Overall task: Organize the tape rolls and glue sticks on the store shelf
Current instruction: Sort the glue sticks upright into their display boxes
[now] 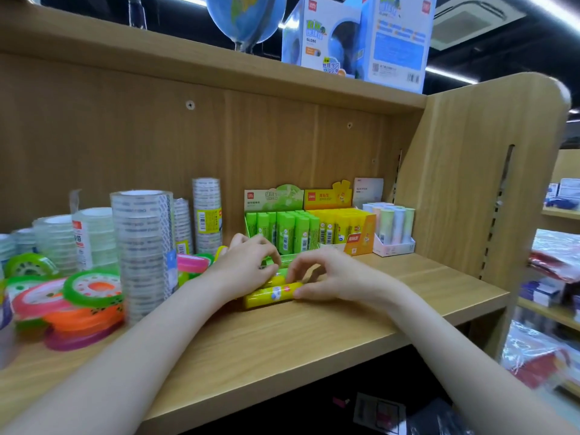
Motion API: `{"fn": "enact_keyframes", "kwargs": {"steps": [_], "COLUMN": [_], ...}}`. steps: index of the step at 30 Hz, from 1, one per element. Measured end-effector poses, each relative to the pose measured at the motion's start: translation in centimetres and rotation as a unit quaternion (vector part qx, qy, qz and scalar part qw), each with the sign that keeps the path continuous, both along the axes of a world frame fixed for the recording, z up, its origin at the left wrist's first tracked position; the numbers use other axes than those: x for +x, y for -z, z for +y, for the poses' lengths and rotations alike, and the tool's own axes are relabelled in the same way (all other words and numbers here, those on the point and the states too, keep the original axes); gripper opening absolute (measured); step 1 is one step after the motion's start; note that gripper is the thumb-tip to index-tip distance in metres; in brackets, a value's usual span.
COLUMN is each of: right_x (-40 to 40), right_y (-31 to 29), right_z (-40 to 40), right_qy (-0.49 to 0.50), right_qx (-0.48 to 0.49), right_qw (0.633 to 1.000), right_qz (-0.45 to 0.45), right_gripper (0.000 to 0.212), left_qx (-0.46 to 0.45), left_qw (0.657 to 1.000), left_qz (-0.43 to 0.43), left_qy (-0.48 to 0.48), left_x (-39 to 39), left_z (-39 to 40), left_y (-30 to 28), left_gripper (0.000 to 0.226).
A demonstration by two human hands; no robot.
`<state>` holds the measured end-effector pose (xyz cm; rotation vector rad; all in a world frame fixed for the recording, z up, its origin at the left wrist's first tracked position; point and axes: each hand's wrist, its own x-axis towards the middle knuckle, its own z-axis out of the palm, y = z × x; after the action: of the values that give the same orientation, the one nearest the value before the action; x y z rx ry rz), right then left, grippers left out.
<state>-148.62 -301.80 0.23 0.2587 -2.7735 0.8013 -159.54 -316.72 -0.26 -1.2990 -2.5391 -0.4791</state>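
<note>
A few loose glue sticks lie on the wooden shelf in front of me, the nearest a yellow glue stick. My left hand has its fingers curled over the sticks behind it. My right hand pinches the yellow stick's right end between thumb and fingers. Behind them stand a green glue stick box, a yellow glue stick box and a pastel glue stick box. Stacks of clear tape rolls rise at the left, with coloured tape rolls piled flat in front.
The shelf's right side panel closes off the bay. On the board above sit a globe and globe boxes. More store shelves with wrapped goods show at the far right.
</note>
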Motion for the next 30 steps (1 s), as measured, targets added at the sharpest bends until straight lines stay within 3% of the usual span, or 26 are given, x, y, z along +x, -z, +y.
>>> {"fn": "enact_keyframes", "kwargs": {"steps": [5, 7, 9, 12, 14, 16, 21, 30], "right_x": [0.4, 0.2, -0.4, -2.3, -3.7, -4.8, -6.1, -5.6], "right_y": [-0.3, -0.6, -1.3, -2.7, -3.3, -3.4, -1.9, -1.3], "right_z": [6.8, 8.6, 9.3, 9.5, 9.2, 8.6, 8.1, 8.2], "right_qy": [0.121, 0.174, 0.196, 0.245, 0.277, 0.297, 0.305, 0.354], "right_qx": [0.064, -0.054, -0.245, -0.305, -0.272, -0.179, 0.093, 0.195], "right_qw": [0.991, 0.982, 0.942, 0.891, 0.875, 0.883, 0.915, 0.890], "right_qz": [-0.012, 0.041, 0.123, 0.231, 0.288, 0.318, 0.249, 0.208], "right_gripper": [0.020, 0.015, 0.012, 0.015, 0.017, 0.021, 0.014, 0.018], "left_qx": [0.007, -0.005, -0.020, -0.022, -0.021, -0.024, -0.027, -0.020], "left_qw": [1.000, 1.000, 0.999, 0.999, 0.999, 0.999, 0.999, 0.999], "left_qz": [-0.014, -0.015, -0.015, -0.016, -0.015, -0.016, -0.021, -0.026], "left_qy": [0.011, 0.017, 0.023, 0.024, 0.023, 0.023, 0.024, 0.018], "left_x": [0.4, 0.6, 0.6, 0.4, 0.3, 0.3, 0.2, 0.4], "left_z": [0.2, 0.3, 0.3, 0.3, 0.3, 0.3, 0.5, 0.4], "left_y": [-0.2, -0.1, 0.1, 0.3, 0.3, 0.2, 0.3, 0.4], "left_gripper": [0.029, 0.030, 0.031, 0.031, 0.031, 0.031, 0.032, 0.036]}}
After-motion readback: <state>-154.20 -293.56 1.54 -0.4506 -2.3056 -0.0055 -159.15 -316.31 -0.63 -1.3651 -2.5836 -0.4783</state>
